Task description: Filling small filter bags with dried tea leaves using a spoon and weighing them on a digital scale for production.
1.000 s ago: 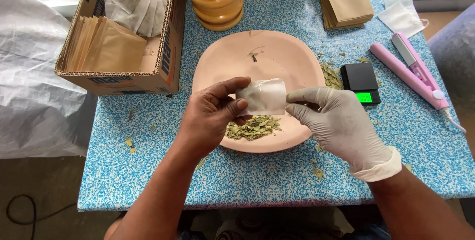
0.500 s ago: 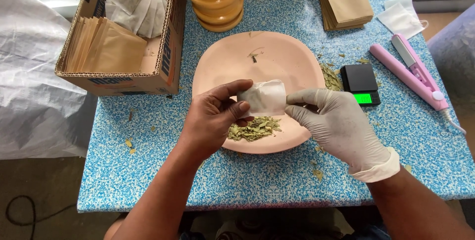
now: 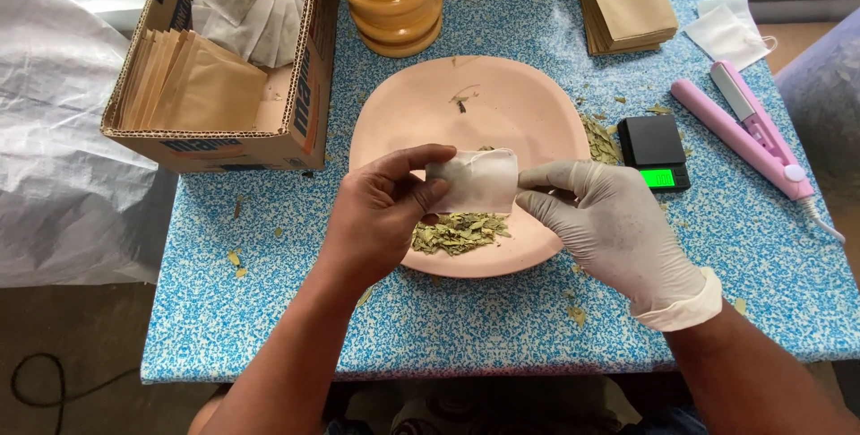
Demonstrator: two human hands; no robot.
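At the far left a sheet of white plastic [image 3: 54,148] hangs beside the blue speckled surface [image 3: 269,310]. On the surface's left end stands an open cardboard box [image 3: 296,103], with brown paper envelopes [image 3: 193,90] upright in its near part and white filter bags [image 3: 246,0] piled behind them. Just right of the box, at the back edge, is a stack of yellow-brown bowls [image 3: 392,0].

The bare left hand [image 3: 381,215] has its grip closed on the left edge of a small white filter bag [image 3: 475,180], thumb on top and fingers curled beneath. The bag is held level above the near half of a pale pink plate [image 3: 502,99], right over a little heap of dried green leaves [image 3: 459,231] lying near the plate's front rim (a dark speck and thread sit further back on the plate). The gloved right hand [image 3: 609,229] pinches the bag's right edge, thumb and forefinger closed on it, the other fingers folded under. Both hands touch the bag; neither touches the plate.

More leaf crumbs [image 3: 598,137] are scattered off the plate's right rim, just beside a small black scale [image 3: 654,150] with a lit green display. Behind it lies a stack of brown envelopes [image 3: 627,0], and right of that a white face mask [image 3: 730,32]. A pink hair straightener [image 3: 748,135] lies slanted near the right edge, well apart from the hands.
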